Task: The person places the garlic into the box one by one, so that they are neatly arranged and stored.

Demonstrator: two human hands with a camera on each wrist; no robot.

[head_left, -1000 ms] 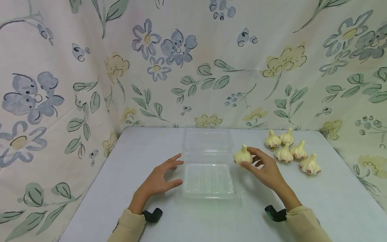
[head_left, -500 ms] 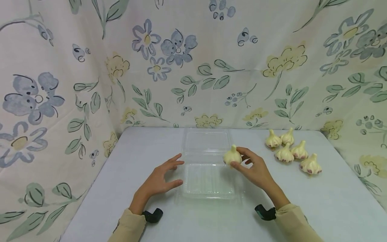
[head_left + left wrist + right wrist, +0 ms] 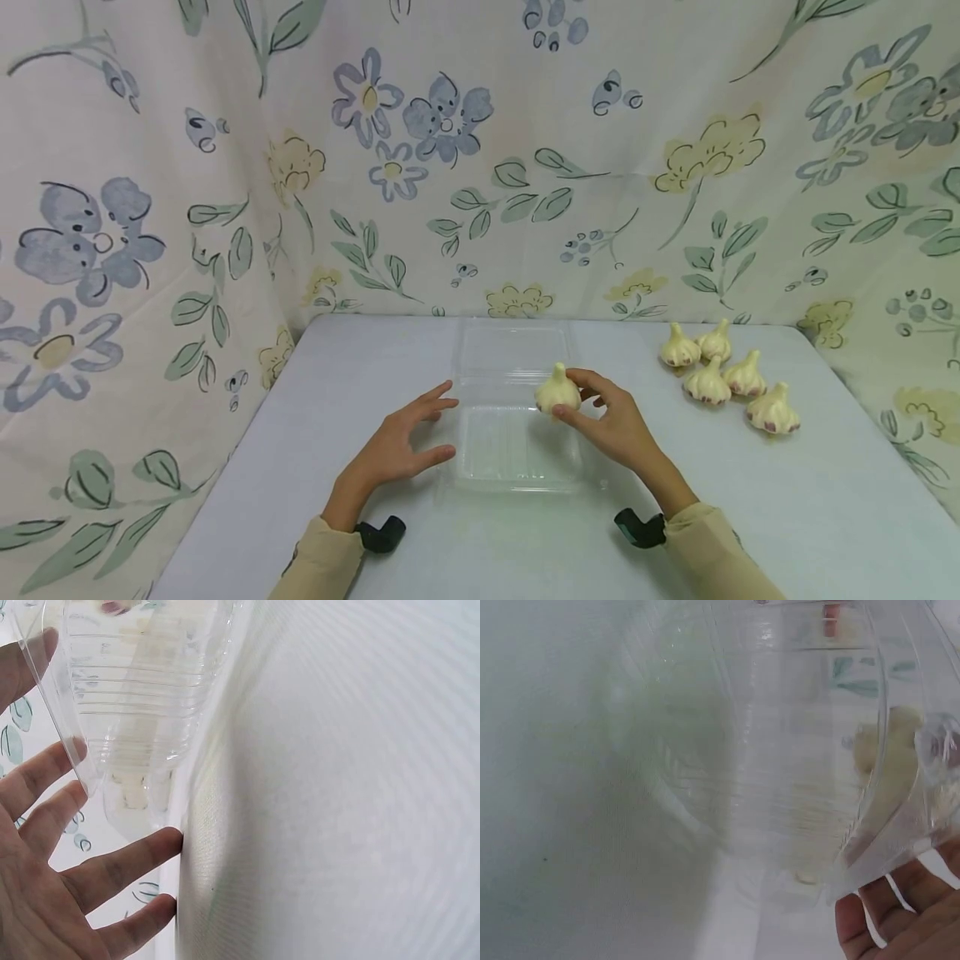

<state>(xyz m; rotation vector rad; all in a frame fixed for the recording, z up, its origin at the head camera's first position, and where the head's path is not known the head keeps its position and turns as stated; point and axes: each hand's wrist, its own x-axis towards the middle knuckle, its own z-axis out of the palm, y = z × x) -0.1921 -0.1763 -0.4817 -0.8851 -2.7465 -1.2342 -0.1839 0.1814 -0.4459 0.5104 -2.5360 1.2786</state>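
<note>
One garlic bulb point(image 3: 556, 393) is pinched by the right hand point(image 3: 613, 422) above a clear container point(image 3: 510, 458); beside that, the left hand point(image 3: 396, 440) is spread.

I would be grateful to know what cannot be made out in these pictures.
Head view: lower right of the held garlic bulb, covered by the right hand.
Left wrist view: part of the left hand, cut off by the left edge.
Right wrist view: a pale shape through the clear container, too blurred to identify.
</note>
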